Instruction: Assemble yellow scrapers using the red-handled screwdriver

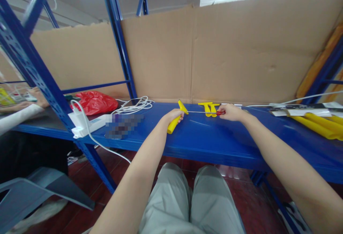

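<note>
My left hand [175, 116] is closed around a yellow T-shaped plastic handle [173, 125], held tilted above the blue shelf. In my right hand [230, 113] is a screwdriver with a red grip [220, 112]. Its long thin shaft points left and reaches the head of the yellow handle. Whether the tip sits inside a hole there is too small to tell. Just behind the shaft lie yellow T-shaped pieces [211, 109] of similar look on the shelf.
A blue metal shelf [198, 141] spans the front, backed by cardboard [160, 59]. On the left are a red plastic bag [95, 101], white cable [139, 104] and power strip [92, 125]. Yellow tubes [316, 125] lie right. Another person's hand [39, 97] is at far left.
</note>
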Available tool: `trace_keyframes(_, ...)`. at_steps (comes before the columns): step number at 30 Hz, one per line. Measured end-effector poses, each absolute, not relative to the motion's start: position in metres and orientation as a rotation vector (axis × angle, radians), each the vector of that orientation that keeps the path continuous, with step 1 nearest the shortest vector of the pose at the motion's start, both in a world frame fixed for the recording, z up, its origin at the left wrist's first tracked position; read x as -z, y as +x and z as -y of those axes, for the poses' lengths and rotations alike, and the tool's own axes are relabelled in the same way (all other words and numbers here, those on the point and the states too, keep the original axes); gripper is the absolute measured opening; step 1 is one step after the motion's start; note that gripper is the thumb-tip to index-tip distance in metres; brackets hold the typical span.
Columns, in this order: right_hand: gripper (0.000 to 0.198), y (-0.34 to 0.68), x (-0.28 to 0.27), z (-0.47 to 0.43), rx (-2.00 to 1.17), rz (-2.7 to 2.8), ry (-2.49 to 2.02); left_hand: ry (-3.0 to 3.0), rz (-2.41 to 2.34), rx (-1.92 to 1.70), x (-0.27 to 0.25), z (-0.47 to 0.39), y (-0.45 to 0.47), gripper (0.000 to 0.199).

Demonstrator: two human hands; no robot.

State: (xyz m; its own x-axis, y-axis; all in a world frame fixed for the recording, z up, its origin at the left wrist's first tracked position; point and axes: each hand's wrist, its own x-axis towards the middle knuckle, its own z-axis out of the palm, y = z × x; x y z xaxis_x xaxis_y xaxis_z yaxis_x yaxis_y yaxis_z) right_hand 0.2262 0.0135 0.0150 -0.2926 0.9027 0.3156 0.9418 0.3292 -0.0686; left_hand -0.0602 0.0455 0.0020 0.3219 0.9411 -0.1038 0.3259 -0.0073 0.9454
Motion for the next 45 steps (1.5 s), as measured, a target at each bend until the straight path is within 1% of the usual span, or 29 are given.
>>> trace_keyframes(15, 0.014, 0.225, -0.015, -0.012, 0.193, 2.287, -1.649, 1.628, -1.236, -0.764, -0.003, -0.043, -0.058, 0.020)
trace_keyframes(24, 0.014, 0.223, -0.015, -0.012, 0.196, 2.281, -1.712, 1.681, -1.296, -0.749, -0.012, -0.029, -0.050, 0.024)
trace_keyframes(38, 0.011, 0.213, -0.015, -0.007, 0.355, 2.266, -1.892, 1.736, -1.381, -0.693, -0.015, -0.024, -0.047, 0.018)
trace_keyframes(45, 0.014, 0.208, -0.016, -0.005, 0.330, 2.341, -1.884, 1.690, -1.390, -0.707, -0.019, -0.018, -0.046, 0.019)
